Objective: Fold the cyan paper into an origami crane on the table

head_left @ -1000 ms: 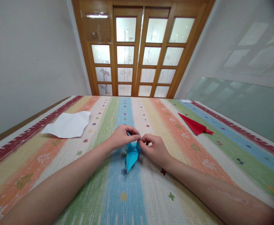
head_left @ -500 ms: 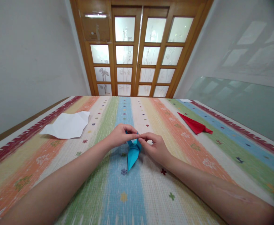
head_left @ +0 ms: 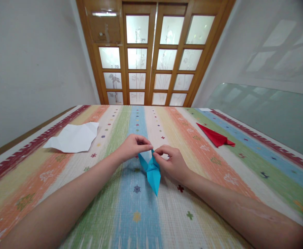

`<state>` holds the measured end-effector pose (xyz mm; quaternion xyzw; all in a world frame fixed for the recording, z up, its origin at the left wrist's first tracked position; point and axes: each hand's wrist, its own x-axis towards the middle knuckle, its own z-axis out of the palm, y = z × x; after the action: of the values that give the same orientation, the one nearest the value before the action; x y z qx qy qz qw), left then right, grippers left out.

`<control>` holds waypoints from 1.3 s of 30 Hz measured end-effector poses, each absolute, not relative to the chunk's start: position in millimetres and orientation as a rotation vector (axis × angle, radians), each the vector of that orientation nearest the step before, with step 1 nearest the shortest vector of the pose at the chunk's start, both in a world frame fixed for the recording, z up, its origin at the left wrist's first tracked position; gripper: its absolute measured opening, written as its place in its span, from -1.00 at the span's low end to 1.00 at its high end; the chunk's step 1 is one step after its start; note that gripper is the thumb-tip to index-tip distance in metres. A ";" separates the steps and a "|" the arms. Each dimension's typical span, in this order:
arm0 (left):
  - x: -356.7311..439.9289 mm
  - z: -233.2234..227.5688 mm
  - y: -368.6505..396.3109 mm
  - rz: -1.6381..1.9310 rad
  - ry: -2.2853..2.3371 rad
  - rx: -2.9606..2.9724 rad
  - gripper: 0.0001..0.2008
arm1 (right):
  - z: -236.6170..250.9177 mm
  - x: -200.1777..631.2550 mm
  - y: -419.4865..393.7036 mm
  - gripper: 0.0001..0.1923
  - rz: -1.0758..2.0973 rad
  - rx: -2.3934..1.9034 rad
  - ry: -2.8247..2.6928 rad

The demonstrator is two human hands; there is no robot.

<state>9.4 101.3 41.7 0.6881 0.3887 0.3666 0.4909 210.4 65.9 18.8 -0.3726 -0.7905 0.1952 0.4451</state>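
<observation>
A folded blue paper model (head_left: 151, 169) is held just above the striped surface (head_left: 219, 180), near its middle, with its long point hanging down toward the person. The left hand (head_left: 133, 147) is closed in a pinch on the upper left flap, and the right hand (head_left: 171, 162) is closed in a pinch on the upper right part, so that each grip is shut on the paper and the fingertips nearly meet over its top. For the fold in hand to be made well, the two flaps are best drawn apart evenly, with the pinches kept close to the crease and the pull kept light, since thin paper tears readily at a folded corner; the lower point is better left free than pressed against the cloth. The pinched part of the model is largely hidden by the fingers, so the exact fold being worked cannot be made out, and the figure is possibly a crane or some like bird. A creased white paper sheet (head_left: 73, 138) lies well to the left, and a folded red paper piece (head_left: 215, 136) lies well to the right, both flat on the cloth and apart from the hands. Both forearms are cut off by the lower frame edge, and the near edge of the surface is not shown.
</observation>
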 end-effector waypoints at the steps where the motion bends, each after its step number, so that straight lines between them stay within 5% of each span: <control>1: 8.7 41.4 102.5 0.884 0.944 1.661 -0.73 | 18.7 210.1 66.3 -0.86 0.502 -0.931 -1.957; 10: -12.9 64.8 114.7 1.158 1.017 1.670 -0.73 | 16.3 209.9 66.7 -0.85 0.609 -0.986 -1.916; 25: -2.5 87.9 82.3 0.521 0.933 2.504 -0.93 | 19.4 208.3 61.1 -0.88 0.325 -0.734 -2.123; 39: -7.4 100.6 78.3 0.576 0.898 2.438 -0.93 | 32.4 208.9 57.9 -0.87 0.268 -0.728 -2.224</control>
<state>-7.4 78.3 100.6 0.8898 0.3277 0.2103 0.2379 208.9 57.9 32.4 -0.2856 -0.8722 0.1049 0.3830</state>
